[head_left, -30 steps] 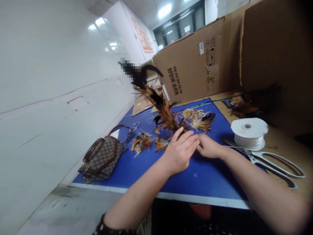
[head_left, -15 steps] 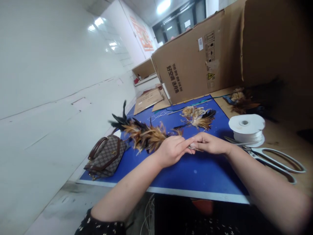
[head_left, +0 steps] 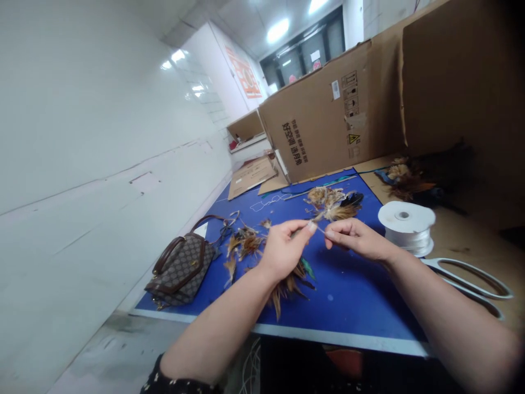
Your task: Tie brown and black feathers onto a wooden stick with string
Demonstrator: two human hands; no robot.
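We are noting a handbag (head_left: 180,268) lying at the left of the blue tabletop (head_left: 353,301), a white spool (head_left: 404,221) standing at the right, and a cardboard box (head_left: 324,115) rising behind. Loose feathers (head_left: 248,243) are lying near the handbag. The right forearm is hiding the blades of the scissors (head_left: 471,273). The left hand (head_left: 285,246) is grasping and largely covering the feather bundle (head_left: 290,287); its brown, dark and green feathers are spreading out below. The right hand (head_left: 355,239) is pinching a thin, pale strand (head_left: 320,230).
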